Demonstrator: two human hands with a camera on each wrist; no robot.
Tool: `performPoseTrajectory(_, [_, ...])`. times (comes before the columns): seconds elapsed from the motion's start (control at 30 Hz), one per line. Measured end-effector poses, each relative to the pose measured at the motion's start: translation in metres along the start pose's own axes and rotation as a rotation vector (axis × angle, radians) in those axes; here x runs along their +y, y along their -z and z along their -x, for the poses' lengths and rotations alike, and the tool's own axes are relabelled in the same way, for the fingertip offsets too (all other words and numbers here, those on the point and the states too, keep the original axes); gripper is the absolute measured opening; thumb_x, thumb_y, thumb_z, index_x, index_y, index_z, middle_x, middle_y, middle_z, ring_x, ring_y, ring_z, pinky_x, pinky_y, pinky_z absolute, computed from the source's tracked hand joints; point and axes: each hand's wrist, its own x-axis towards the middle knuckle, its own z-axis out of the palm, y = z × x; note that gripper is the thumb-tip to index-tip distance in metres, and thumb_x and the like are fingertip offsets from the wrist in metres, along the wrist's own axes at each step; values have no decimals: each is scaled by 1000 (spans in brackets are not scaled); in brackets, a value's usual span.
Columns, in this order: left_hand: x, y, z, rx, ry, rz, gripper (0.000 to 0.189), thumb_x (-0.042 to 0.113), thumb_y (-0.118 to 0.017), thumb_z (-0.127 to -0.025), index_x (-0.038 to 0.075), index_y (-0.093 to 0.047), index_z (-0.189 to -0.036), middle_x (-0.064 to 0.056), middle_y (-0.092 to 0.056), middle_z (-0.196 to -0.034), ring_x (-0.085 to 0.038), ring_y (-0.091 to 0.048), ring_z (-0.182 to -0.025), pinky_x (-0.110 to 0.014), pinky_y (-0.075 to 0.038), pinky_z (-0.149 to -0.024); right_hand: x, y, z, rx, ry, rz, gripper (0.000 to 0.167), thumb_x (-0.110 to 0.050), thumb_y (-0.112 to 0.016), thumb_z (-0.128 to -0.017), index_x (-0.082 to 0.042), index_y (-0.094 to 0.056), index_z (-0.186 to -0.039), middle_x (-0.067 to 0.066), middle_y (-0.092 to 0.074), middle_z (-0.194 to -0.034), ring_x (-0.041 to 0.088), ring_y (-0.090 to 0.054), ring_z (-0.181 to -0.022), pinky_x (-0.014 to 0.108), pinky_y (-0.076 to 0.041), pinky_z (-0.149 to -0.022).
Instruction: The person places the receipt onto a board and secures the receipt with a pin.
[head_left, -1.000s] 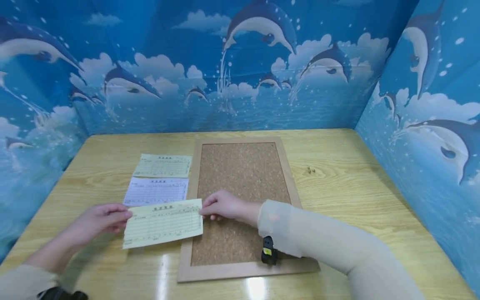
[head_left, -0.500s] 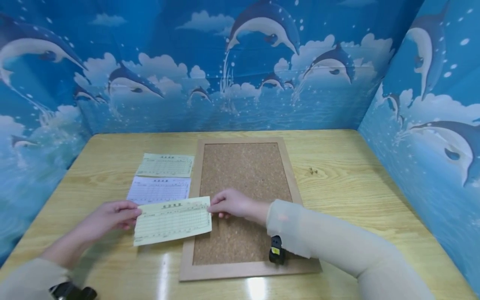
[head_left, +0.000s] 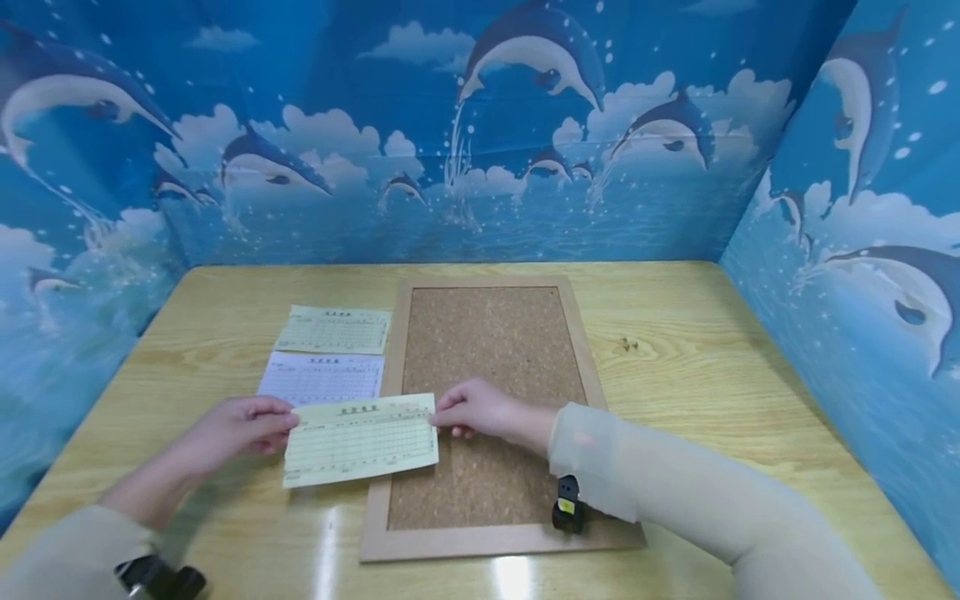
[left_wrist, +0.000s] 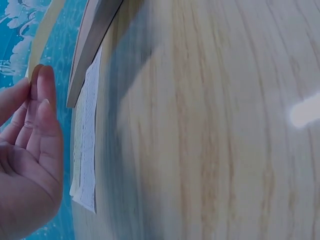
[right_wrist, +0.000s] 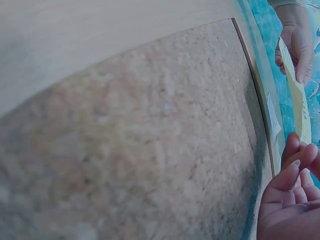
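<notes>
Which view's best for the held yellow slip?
Head. The yellow slip faces that camera, printed side nearly whole. Left wrist catches only a narrow strip, cut off at the frame's top; right wrist shows it steeply foreshortened.

Head view looks forward-down; close, tilted wrist views seemingly share the yellow slip (head_left: 362, 443).

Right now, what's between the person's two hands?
A yellow slip, pinched at one side by the left hand and at the other by the right hand. The head view shows it.
</notes>
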Motion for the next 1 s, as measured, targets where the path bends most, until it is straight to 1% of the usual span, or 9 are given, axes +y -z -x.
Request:
performPoseTrajectory(0.17, [2, -6, -2, 7, 9, 4, 35, 17, -60, -91, -15, -56, -107, -7, -66, -86, -15, -62, -75, -31, -53, -68, 6, 4, 3, 13, -3, -3, 14, -11, -66, -86, 2, -67, -91, 0, -59, -67, 6, -49, -54, 17, -41, -49])
performPoseTrajectory(0.3, [2, -9, -5, 9, 7, -20, 35, 19, -60, -91, -12, -58, -106, -7, -66, -86, -15, -61, -75, -31, -52, -67, 10, 6, 5, 17, -9, -12, 14, -10, -66, -85, 2, -67, -91, 0, -61, -69, 6, -50, -55, 17, -42, -50])
performPoseTrajectory(0.43, [2, -11, -7, 3, 3, -36, 34, 21, -60, -91, -10, -59, -104, -7, -64, -84, -17, -60, -74, -31, -52, -68, 12, 8, 8, 11, -15, -21, 14, -10, -66, -85, 2, -67, -92, 1, -62, -71, 6, -50, -56, 18, -43, -52])
performPoseTrajectory(0.57, [3, -13, -10, -9, 2, -28, 33, 20, -60, -91, -10, -59, -104, -7, -64, -83, -17, -59, -74, -30, -52, -67, 13, 10, 11, 10, -10, -20, 15, -11, -66, -86, 3, -67, -92, 1, -62, -72, 6, -51, -57, 19, -43, -53])
performPoseTrajectory(0.77, [4, -16, -14, -40, -20, -20, 32, 20, -60, -91, -10, -59, -104, -7, -63, -83, -17, -59, -73, -29, -51, -65, 16, 17, 15, 17, -4, -18, 14, -11, -65, -87, 2, -66, -92, 1, -63, -73, 7, -51, -57, 20, -44, -53])
performPoseTrajectory(1.0, [8, -22, -21, -70, -66, -12, 31, 19, -59, -92, -11, -59, -101, -8, -61, -81, -15, -57, -71, -29, -51, -65, 17, 25, 21, 38, -29, -12, 16, -15, -65, -88, 0, -67, -95, 2, -65, -78, 8, -52, -60, 21, -45, -56])
